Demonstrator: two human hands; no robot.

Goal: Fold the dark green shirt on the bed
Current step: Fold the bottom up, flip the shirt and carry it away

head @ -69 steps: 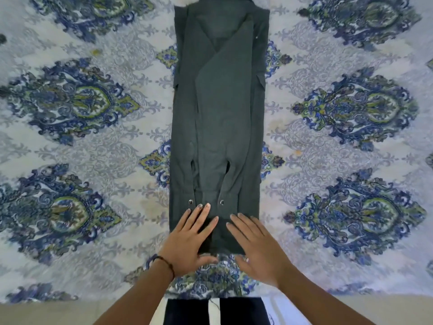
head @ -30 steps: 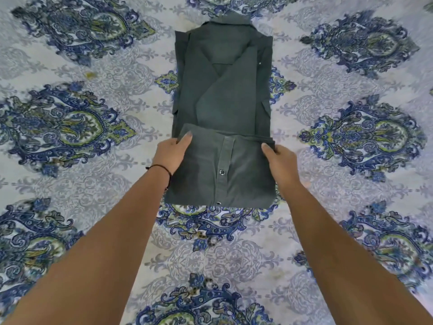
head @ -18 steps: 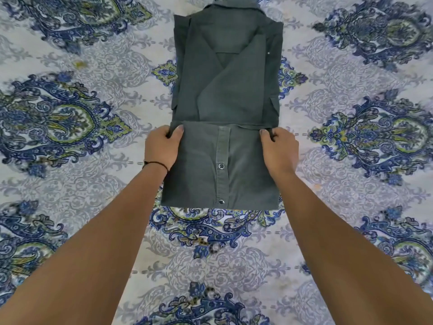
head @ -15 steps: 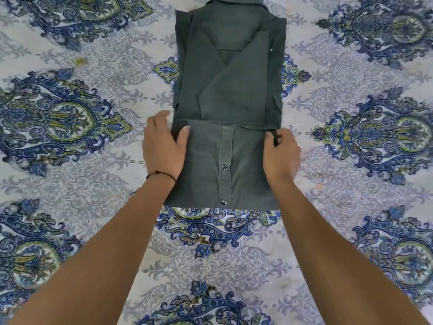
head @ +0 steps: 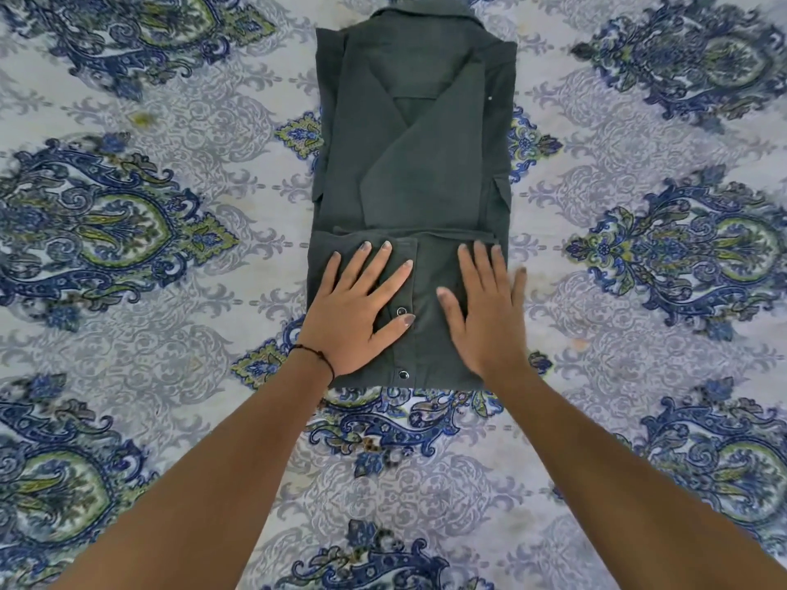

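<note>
**Green shirt close to folded on patterned bed**

The bed (head: 127,376) filled the whole view, covered in a pale spread printed with blue and green paisley medallions. Nothing of the room beyond it could be seen. The dark green shirt (head: 409,163) lay flat near the middle of the spread and toward the far side. It formed a narrow rectangle running away from the person, with its collar (head: 419,10) at the far end.

Both sides of the shirt were folded in toward the centre, and cloth crossed on a diagonal over the chest. The lower section (head: 430,266) was turned up over the body, its edge reaching roughly halfway. On that evidence most of the folding was done. What looked to be left was pressing this fold flat and probably one more fold toward the collar.

Two bare forearms reached in from the near edge. The left grip (head: 357,308) lay flat on the left half of the turned-up section, fingers straight and spread, holding nothing. The right grip (head: 485,308) was likewise open and flat on the right half, its little finger reaching past the shirt's edge over the spread.

Two metal snaps (head: 401,311) showed on the placket between the grips. A thin dark cord (head: 317,355) circled the left wrist. A small yellowish mark (head: 142,118) sat on the spread well to the left of the shirt.
</note>
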